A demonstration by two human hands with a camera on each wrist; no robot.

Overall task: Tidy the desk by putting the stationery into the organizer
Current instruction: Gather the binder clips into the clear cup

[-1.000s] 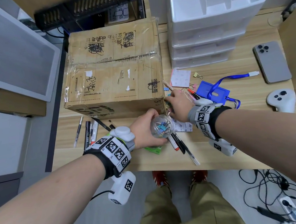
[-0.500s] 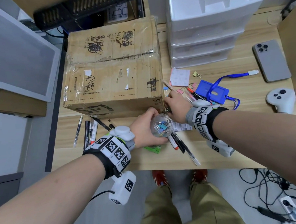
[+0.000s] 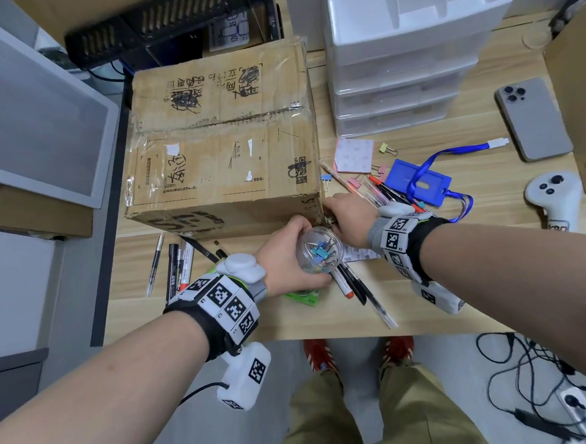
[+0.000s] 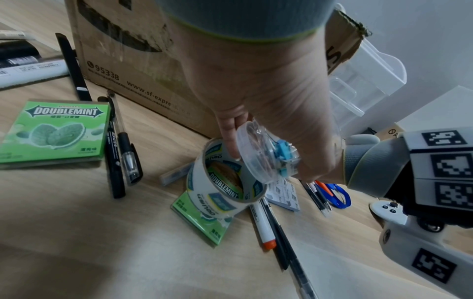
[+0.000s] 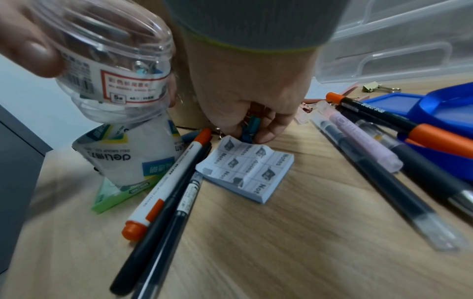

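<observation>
My left hand (image 3: 283, 255) grips a clear round plastic jar (image 3: 319, 254) with several coloured binder clips inside; the jar hangs just above the desk at the cardboard box's near right corner. My right hand (image 3: 344, 218) is down on the desk right beside the jar, its fingertips pinching a teal binder clip (image 5: 249, 128) just behind a small pad of sticky notes (image 5: 245, 172). More binder clips (image 3: 327, 182) lie scattered farther back. The white drawer organizer (image 3: 396, 78) stands at the back of the desk, its top tray open.
A large cardboard box (image 3: 225, 140) fills the desk's left half. Pens and markers (image 3: 354, 286) lie below my hands and more (image 3: 175, 263) at the left. A tape roll (image 4: 225, 182), gum packs (image 4: 51, 131), a blue badge holder (image 3: 417, 180), phone (image 3: 532, 118) and controller (image 3: 554, 199) lie around.
My right hand has drawn back a little toward the jar and the box corner. The left hand keeps the jar in the same place.
</observation>
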